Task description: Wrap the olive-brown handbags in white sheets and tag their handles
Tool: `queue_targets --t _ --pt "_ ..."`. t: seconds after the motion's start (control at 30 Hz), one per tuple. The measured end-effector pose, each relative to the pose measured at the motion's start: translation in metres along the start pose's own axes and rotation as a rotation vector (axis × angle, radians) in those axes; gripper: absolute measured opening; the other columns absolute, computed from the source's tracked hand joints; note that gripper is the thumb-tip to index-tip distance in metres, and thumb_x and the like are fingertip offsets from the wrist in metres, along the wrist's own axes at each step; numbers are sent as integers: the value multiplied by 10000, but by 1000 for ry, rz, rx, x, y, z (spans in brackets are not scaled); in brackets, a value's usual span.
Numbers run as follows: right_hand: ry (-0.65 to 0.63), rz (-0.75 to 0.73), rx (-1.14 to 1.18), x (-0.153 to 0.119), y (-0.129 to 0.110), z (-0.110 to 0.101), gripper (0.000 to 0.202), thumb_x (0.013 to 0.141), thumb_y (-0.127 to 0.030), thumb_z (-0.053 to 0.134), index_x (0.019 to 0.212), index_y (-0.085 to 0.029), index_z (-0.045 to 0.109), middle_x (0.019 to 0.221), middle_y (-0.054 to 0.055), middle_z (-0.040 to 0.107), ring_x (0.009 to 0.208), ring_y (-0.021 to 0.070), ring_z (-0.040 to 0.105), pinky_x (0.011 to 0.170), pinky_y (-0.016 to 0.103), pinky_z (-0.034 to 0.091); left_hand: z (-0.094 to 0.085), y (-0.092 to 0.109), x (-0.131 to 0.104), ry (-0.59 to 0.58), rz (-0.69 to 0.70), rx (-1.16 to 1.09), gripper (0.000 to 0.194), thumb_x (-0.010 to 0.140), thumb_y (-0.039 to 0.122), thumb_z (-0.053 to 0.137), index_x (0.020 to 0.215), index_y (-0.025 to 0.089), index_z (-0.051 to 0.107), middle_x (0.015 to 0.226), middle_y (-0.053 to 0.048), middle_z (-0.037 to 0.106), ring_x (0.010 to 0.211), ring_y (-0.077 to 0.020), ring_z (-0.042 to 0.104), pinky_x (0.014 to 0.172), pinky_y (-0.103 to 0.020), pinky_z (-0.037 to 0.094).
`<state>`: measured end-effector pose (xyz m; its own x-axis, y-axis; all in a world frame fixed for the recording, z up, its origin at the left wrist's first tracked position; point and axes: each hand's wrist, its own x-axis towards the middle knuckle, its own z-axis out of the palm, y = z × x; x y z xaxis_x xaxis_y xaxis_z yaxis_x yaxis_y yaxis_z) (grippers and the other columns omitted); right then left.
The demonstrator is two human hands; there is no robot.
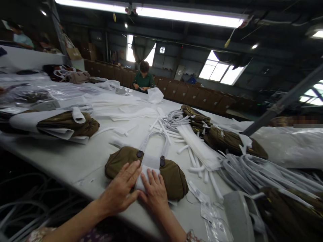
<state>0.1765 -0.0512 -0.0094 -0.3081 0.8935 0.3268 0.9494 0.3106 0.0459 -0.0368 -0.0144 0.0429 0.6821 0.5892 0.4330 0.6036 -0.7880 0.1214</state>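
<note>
An olive-brown handbag lies on the white table in front of me. A white foam sheet is wrapped round its middle, and its wrapped handles stretch away from me. My left hand rests on the bag left of the sheet, its fingers spread and touching the sheet's edge. Flat on the sheet lies my right hand, fingers apart, pressing on the lower part. The two thumbs are close together. Neither hand grips anything.
More brown bags lie at the left and right. Foam tubes and a bundle of grey-white strips are on the right, near a grey tape dispenser. Across the table a person in green sits.
</note>
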Motion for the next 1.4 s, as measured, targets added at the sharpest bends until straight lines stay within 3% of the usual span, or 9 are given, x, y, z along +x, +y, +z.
queue_targets --t 0.13,0.27,0.47,0.57,0.73,0.9,1.07,1.2,1.4 --pt "-12 -11 21 -4 -4 7 715 882 -399 501 1498 -171 217 1525 119 300 1397 292 265 1120 475 236 46 27 9 -92 196 -52 914 807 531 609 1491 114 169 1513 -208 280 1407 -337 240 1125 -480 266" --pt "27 -13 172 -8 -1 -5 825 819 -374 548 1488 -50 190 1509 202 293 1400 322 254 1118 493 273 88 17 -2 -126 180 5 1041 715 641 657 1481 108 197 1515 -249 239 1404 -380 219 1115 -516 253" --pt "435 444 357 -51 65 -66 471 903 -224 401 1370 -171 418 1276 137 562 1195 245 520 1008 443 432 69 11 14 -234 139 52 792 794 531 652 1424 170 336 1450 -196 400 1332 -323 376 1042 -447 336" --pt "378 478 358 -80 89 -81 336 854 -249 499 1178 -208 582 1112 107 612 1058 246 582 928 420 480 63 9 24 -225 161 57 557 879 435 584 1361 205 425 1388 -155 484 1261 -284 460 966 -410 378" --pt "273 699 655 -94 77 -62 341 785 -308 584 1104 -189 606 873 59 656 770 199 630 714 335 515 61 4 27 -201 166 35 410 931 347 520 1319 227 472 1353 -107 534 1218 -238 500 914 -368 372" --pt "258 997 1257 -70 63 -49 673 678 -402 697 1258 -157 462 715 2 657 663 178 629 591 276 488 60 5 25 -178 158 24 392 944 351 490 1319 236 484 1355 -104 537 1202 -231 510 914 -363 362" --pt "382 1210 1439 -46 59 -51 705 550 -384 790 1140 -207 447 683 -22 645 538 152 590 445 218 402 67 4 22 -141 155 42 395 947 348 480 1325 233 481 1369 -104 525 1222 -243 490 933 -379 355" --pt "380 1227 1345 -52 50 -40 527 616 -393 725 1026 -233 435 583 -88 534 451 121 504 423 217 375 74 2 16 -132 159 71 441 932 369 514 1351 245 454 1391 -103 504 1248 -246 471 947 -384 354" --pt "242 1010 630 -88 45 -29 302 832 -483 504 975 -217 520 524 -59 503 466 163 510 492 271 373 72 0 14 -137 194 108 471 924 404 529 1367 278 425 1419 -87 476 1282 -239 444 971 -382 345"
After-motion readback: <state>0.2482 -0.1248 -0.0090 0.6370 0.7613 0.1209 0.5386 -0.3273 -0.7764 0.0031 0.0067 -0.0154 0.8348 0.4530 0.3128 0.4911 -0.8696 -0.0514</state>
